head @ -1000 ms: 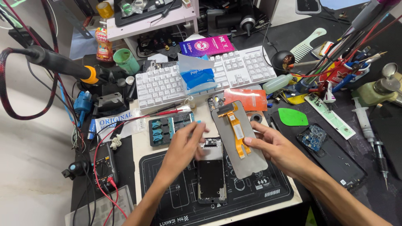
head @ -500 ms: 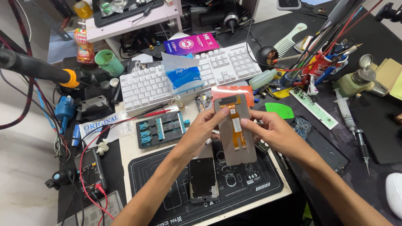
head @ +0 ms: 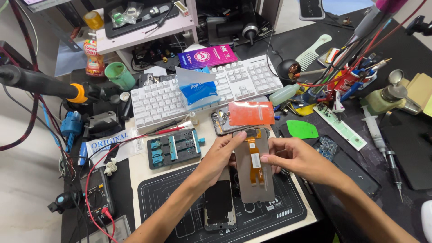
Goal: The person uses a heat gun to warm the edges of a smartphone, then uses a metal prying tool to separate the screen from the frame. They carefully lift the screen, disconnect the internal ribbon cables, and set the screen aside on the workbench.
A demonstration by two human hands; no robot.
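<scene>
Two hands hold the phone display panel (head: pixel 254 168) back-side up over the black work mat (head: pixel 288 211): our left hand (head: pixel 218 157) pinches its 9 o'clock edge, our right hand (head: pixel 297 158) grips the 3 o'clock edge. Orange flex cable (head: pixel 255 157) runs down its middle. Opened phone frame (head: pixel 219 210) lies at 7 o'clock. We judge: grip edges only, keep fingers off the flex.

- Counter (head: pixel 292 45), dark and cluttered.
- Black work mat (head: pixel 180 202) under the left hand (head: pixel 220 157), an opened phone body (head: pixel 219 204) on it.
- White keyboard (head: pixel 243 81) beyond both hands.
- Green pick (head: pixel 302 129) just past the right hand (head: pixel 297 159).
- Syringe (head: pixel 373 128) well right.
</scene>
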